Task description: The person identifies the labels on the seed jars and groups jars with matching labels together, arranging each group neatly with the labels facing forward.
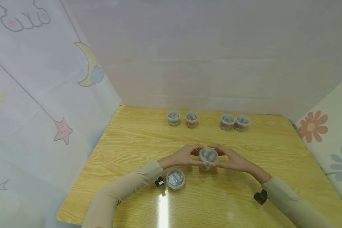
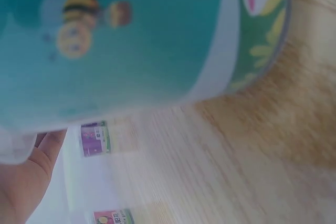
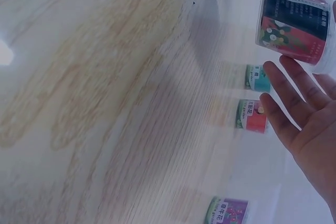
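Over the middle of the table, both hands hold a clear round plastic tub [image 1: 208,157] with a silvery packet under its top. Its black and red label [image 3: 294,30] shows in the right wrist view. My left hand [image 1: 188,155] grips its left side, thumb in front and fingers behind. On the opposite side my right hand [image 1: 234,159] holds it likewise; in the right wrist view its lower fingers [image 3: 294,95] spread out below the tub. Beside the left wrist stands a second tub [image 1: 175,179], whose teal label with a bee [image 2: 131,40] fills much of the left wrist view.
Along the back of the wooden table [image 1: 125,133] stand several similar tubs: a green-labelled one [image 1: 173,118], a red one [image 1: 191,120], and two purple ones side by side [image 1: 227,122]. A plain cloth wall [image 1: 202,63] rises behind them, with patterned walls left and right.
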The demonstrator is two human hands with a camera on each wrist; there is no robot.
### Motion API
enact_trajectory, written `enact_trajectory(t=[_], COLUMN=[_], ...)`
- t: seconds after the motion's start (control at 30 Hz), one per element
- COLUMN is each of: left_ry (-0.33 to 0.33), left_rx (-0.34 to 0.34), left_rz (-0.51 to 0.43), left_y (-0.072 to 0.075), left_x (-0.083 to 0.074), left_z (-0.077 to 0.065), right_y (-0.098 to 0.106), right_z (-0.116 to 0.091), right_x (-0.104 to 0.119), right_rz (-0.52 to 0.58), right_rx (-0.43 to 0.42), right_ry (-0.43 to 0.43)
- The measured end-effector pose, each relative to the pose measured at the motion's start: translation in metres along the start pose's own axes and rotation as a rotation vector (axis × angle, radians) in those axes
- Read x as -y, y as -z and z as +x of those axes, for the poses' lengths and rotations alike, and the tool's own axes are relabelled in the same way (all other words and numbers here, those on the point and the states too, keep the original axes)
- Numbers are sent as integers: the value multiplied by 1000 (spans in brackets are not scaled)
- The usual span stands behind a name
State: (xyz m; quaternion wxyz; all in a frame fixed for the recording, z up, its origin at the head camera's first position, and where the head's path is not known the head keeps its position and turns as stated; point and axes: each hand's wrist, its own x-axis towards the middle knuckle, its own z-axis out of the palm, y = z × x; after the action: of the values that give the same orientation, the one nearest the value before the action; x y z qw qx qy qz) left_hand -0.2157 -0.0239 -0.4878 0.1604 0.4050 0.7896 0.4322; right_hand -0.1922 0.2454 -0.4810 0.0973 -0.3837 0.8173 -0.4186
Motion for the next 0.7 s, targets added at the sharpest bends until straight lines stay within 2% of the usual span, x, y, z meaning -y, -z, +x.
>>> enact_trajectory(t=[0.3,0.5,0.7], left_ry=[-17,8,-1], left_rx=[-35,-35,-30], left_rz=[-50,-68,-98], left_y=[6,8,11], left_x=[2,4,9], left_z=[2,0,-1], right_y=[-3,-4,-2], right_z=[5,11,17], right_x=[2,0,0], right_rz=[7,-10,11], right_rx=[-46,-76,-81], right_ry=[13,19,26])
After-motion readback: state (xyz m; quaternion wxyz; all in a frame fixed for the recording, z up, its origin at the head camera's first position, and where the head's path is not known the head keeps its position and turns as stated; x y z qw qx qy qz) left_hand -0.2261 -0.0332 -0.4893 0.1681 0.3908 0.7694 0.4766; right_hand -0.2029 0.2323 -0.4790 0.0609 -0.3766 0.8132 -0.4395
